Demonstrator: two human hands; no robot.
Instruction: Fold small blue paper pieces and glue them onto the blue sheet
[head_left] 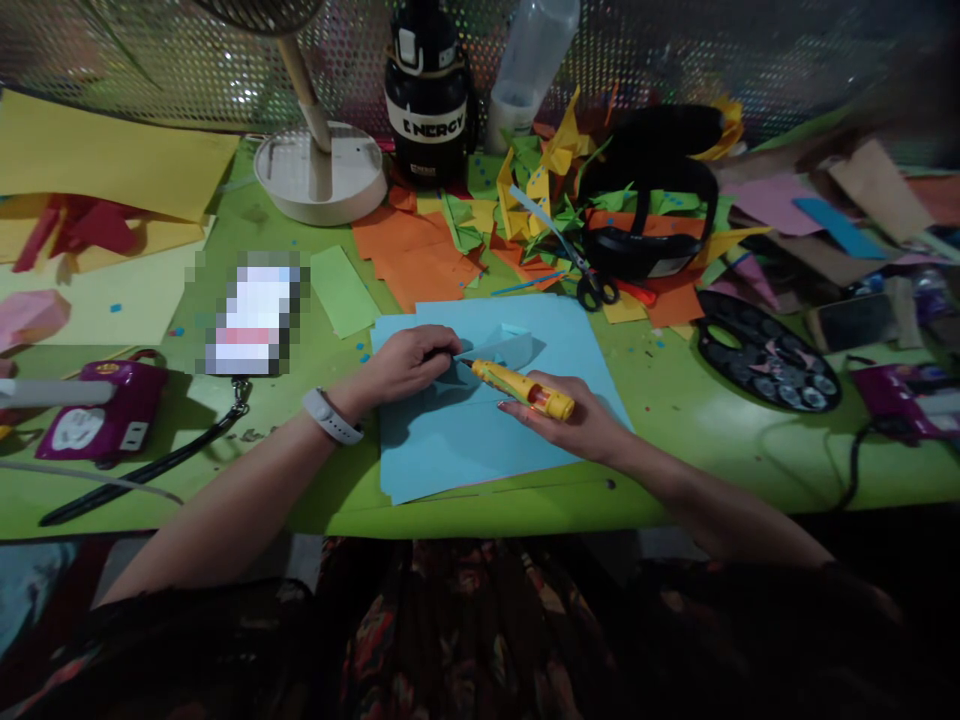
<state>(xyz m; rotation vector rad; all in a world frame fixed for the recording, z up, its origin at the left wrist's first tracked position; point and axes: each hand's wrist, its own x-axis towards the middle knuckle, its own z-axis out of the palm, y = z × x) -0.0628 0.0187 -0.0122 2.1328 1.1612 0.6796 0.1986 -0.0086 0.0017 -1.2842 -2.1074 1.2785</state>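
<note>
A stack of light-blue paper sheets [480, 440] lies on the green table in front of me. On it, a small folded light-blue paper [510, 348] stands partly raised. My left hand [416, 362], with a white band at the wrist, rests on the sheets, its fingers closed at the left end of the folded paper. My right hand [570, 415] is closed round a thick yellow pen-like tool [521, 388] with a clear window. The tool's dark tip points left and lies close to my left fingertips; whether it touches the paper I cannot tell.
Behind the sheets are scissors [592, 285], orange paper [412, 250] and folded scraps [536, 190]. A lamp base [322, 175] and black bottle [427, 100] stand at the back. A blurred-out phone [253, 318] lies left; a black palette [772, 350] lies right.
</note>
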